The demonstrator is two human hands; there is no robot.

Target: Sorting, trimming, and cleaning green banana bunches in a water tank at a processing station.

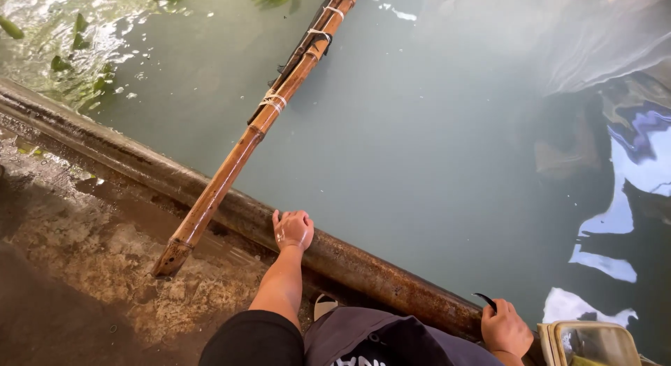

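My left hand point(293, 229) is wet and curls its fingers over a rusty round pipe point(140, 160) that edges a pool of murky green water point(419, 149). My right hand point(504, 329) rests on the same pipe at the lower right, closed around a small dark curved object point(485, 299) whose tip sticks up past the fingers. A long bamboo pole point(237, 153), bound with white cord to a second dark stick, lies across the pipe just left of my left hand. Its near end rests on the wet concrete ledge point(91, 247) and its far end reaches out over the water.
A beige container with a clear lid point(590, 341) sits at the bottom right, beside my right hand. Green leaves point(70, 37) float at the top left of the water. My dark clothing point(363, 338) fills the lower centre.
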